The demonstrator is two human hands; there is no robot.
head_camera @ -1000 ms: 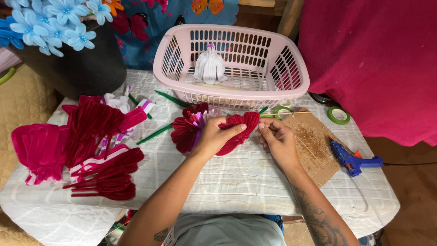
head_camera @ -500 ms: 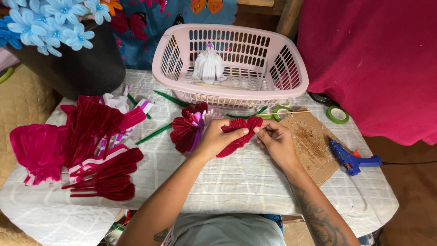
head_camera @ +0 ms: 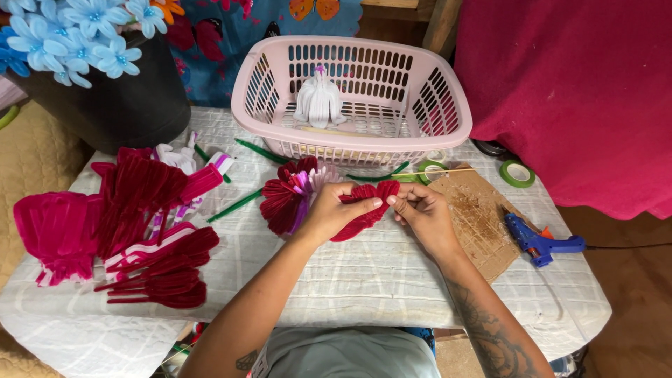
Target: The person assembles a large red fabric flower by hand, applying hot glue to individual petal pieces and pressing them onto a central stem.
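Hands meet just in front of the pink basket (head_camera: pixel 448 105): the left hand (head_camera: pixel 329 213) and right hand (head_camera: pixel 420 213) together pinch a dark red pipe-cleaner petal (head_camera: pixel 364 210), fingers closed narrow on it. A red and pink flower piece (head_camera: pixel 287 199) lies just left of them. Cardboard (head_camera: pixel 476 217) and a blue glue gun (head_camera: pixel 539 241) lie in front of the basket's right end, more red petals (head_camera: pixel 150 231) well to its left.

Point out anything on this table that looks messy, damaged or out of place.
Only the cardboard sheet by the right hand looks marked, with brownish stains beside the blue glue gun. The left hand holds a red petal piece. Nothing looks spilled or tipped.
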